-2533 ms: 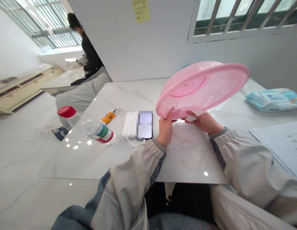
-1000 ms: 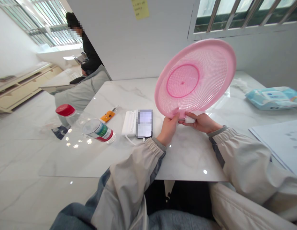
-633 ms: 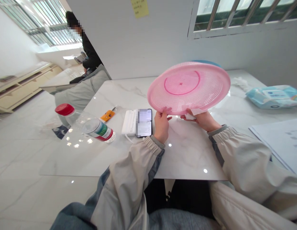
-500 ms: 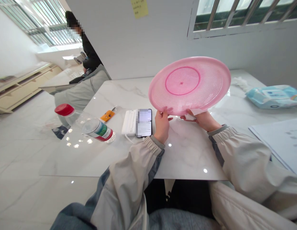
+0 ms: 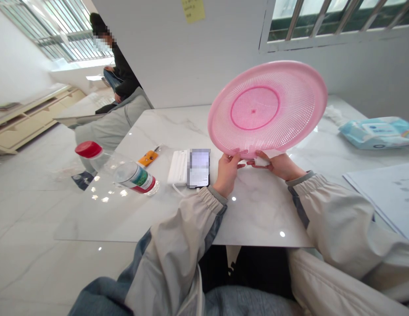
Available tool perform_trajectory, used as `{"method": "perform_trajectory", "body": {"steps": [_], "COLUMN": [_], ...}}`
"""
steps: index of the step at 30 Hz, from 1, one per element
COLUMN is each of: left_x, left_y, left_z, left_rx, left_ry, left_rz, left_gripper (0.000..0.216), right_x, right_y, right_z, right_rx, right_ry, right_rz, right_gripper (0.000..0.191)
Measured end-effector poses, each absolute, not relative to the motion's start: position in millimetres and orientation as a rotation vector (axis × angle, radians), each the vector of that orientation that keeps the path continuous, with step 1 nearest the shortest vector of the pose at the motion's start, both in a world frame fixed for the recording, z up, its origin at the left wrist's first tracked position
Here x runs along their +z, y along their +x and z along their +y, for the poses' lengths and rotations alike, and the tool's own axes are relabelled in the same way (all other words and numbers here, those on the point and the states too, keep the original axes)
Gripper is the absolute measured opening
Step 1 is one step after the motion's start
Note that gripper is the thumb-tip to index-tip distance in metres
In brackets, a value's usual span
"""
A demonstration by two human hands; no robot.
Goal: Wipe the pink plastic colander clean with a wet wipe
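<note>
- Pink mesh basket [image 5: 266, 109] held up over the marble table [image 5: 257, 210], tilted nearly on edge, inside facing the person.
- Left hand [image 5: 226, 173] pinches the bottom rim, thumb in front.
- Right hand [image 5: 279, 166] closed on the same rim with a white wipe [image 5: 262, 160] pressed against it.
- Looks like light, stiff, perforated plastic; probably flexes. The rim is the sensible hold, two-handed.
- Nearby: phone [image 5: 198, 168] on a power bank [image 5: 178, 168], bottle [image 5: 125, 172] lying down, wipes pack [image 5: 377, 133], papers [image 5: 389, 193].
- Another person [image 5: 120, 77] sits far left.
</note>
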State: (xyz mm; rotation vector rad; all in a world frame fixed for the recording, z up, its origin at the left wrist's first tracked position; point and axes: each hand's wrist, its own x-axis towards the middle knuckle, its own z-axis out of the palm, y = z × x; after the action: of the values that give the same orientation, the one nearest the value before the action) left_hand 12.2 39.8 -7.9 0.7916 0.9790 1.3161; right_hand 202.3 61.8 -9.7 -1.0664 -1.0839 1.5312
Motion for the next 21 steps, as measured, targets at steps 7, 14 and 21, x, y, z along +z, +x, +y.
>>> {"method": "perform_trajectory", "body": {"steps": [7, 14, 21], "left_x": [-8.9, -5.8, -6.1], "left_y": [11.7, 12.5, 13.8], "left_z": [38.8, 37.4, 36.6], "left_rx": [1.307, 1.29, 1.315], "left_ry": [0.789, 0.806, 0.857], "left_rz": [0.993, 0.995, 1.018], "left_gripper": [0.018, 0.017, 0.012], "right_x": [-7.6, -8.7, -13.5], "right_y": [201.2, 201.9, 204.3], "right_z": [60.0, 61.5, 67.1], "right_rx": [1.532, 1.489, 1.421], "right_ry": [-1.091, -1.063, -1.1], "right_rz": [-1.085, -1.066, -1.051], "right_gripper": [0.04, 0.043, 0.039]}}
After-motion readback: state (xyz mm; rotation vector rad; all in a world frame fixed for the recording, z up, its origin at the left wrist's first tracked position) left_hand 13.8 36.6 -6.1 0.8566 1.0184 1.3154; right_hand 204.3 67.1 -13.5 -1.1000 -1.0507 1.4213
